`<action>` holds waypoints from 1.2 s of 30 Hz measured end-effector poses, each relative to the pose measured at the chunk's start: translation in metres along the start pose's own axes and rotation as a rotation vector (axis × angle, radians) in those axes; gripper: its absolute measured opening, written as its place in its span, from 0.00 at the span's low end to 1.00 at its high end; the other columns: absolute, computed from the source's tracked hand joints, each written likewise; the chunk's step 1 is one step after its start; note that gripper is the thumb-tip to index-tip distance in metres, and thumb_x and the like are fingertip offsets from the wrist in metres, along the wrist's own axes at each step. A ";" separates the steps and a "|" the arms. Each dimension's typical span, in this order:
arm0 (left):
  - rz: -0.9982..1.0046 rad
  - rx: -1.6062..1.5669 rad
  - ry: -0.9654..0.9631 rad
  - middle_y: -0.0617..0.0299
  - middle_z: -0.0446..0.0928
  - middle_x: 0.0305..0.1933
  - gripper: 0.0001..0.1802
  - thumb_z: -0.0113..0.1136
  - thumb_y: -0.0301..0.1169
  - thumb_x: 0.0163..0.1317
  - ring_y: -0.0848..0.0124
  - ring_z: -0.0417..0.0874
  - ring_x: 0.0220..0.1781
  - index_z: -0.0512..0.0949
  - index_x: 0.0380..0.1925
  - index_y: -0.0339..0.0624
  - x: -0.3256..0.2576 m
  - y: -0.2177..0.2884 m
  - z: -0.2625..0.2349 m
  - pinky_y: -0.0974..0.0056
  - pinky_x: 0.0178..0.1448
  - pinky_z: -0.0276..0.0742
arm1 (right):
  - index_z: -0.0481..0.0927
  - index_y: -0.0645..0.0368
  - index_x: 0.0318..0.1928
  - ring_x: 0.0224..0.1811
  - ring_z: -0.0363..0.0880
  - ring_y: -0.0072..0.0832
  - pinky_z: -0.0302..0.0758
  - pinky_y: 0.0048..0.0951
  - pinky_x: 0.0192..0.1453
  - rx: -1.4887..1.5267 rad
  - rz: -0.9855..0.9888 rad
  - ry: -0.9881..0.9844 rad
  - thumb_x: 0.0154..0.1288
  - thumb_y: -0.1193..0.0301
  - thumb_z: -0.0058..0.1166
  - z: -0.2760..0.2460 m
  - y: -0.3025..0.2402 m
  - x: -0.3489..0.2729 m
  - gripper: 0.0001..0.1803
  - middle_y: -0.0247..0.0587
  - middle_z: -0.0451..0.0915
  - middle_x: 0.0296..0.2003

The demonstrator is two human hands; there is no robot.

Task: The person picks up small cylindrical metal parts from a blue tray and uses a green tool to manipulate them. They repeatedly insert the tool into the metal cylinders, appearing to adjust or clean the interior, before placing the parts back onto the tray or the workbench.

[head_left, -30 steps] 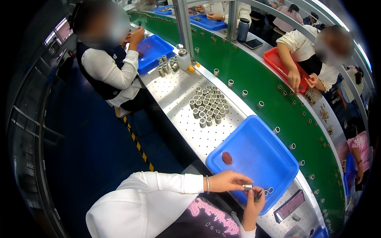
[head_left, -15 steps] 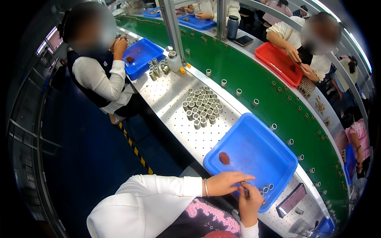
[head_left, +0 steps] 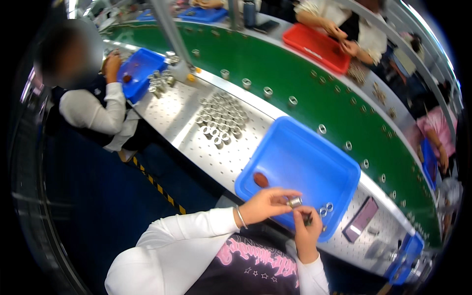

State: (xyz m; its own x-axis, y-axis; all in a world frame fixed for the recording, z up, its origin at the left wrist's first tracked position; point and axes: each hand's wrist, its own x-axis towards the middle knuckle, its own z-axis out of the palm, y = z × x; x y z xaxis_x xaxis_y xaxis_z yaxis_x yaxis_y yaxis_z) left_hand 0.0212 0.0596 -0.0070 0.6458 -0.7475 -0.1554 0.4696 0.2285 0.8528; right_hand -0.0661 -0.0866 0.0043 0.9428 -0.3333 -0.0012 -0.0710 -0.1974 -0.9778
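My left hand (head_left: 265,205) pinches a short metal sleeve (head_left: 295,202) between thumb and fingers, above the near edge of a blue tray (head_left: 314,147). Just to its right, my right hand (head_left: 307,236) is closed, its fingertips close to the sleeve. Something small and dark shows among its fingers, too hidden to name. Two more metal sleeves (head_left: 326,209) are in the tray beside my right hand. A reddish-brown oval lump (head_left: 260,180) lies at the tray's left side.
Many metal sleeves (head_left: 221,115) stand grouped on the perforated metal table (head_left: 182,137). A green conveyor belt (head_left: 314,105) carries spaced sleeves behind the tray. A phone (head_left: 360,219) lies right of the tray. Co-workers sit left, by another blue tray (head_left: 142,66), and across, by a red tray (head_left: 314,49).
The view has shifted, so the scene sits further left and higher. My hands have parted slightly, and the sleeve in my left hand now shows plainly.
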 end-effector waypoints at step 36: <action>-0.130 -0.228 0.180 0.58 0.73 0.49 0.25 0.58 0.25 0.58 0.68 0.77 0.47 0.66 0.57 0.40 0.002 0.011 0.014 0.66 0.54 0.73 | 0.76 0.63 0.36 0.30 0.69 0.13 0.64 0.15 0.33 0.550 0.287 -0.077 0.64 0.72 0.52 -0.011 -0.010 0.004 0.06 0.32 0.75 0.28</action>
State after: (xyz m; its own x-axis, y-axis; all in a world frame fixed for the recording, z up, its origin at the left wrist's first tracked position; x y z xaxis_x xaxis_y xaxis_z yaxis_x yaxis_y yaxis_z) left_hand 0.0191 0.0525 0.0087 0.6585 -0.6615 -0.3589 0.6647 0.2877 0.6895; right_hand -0.0649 -0.0966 0.0167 0.9333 -0.2311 -0.2747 -0.1662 0.4001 -0.9013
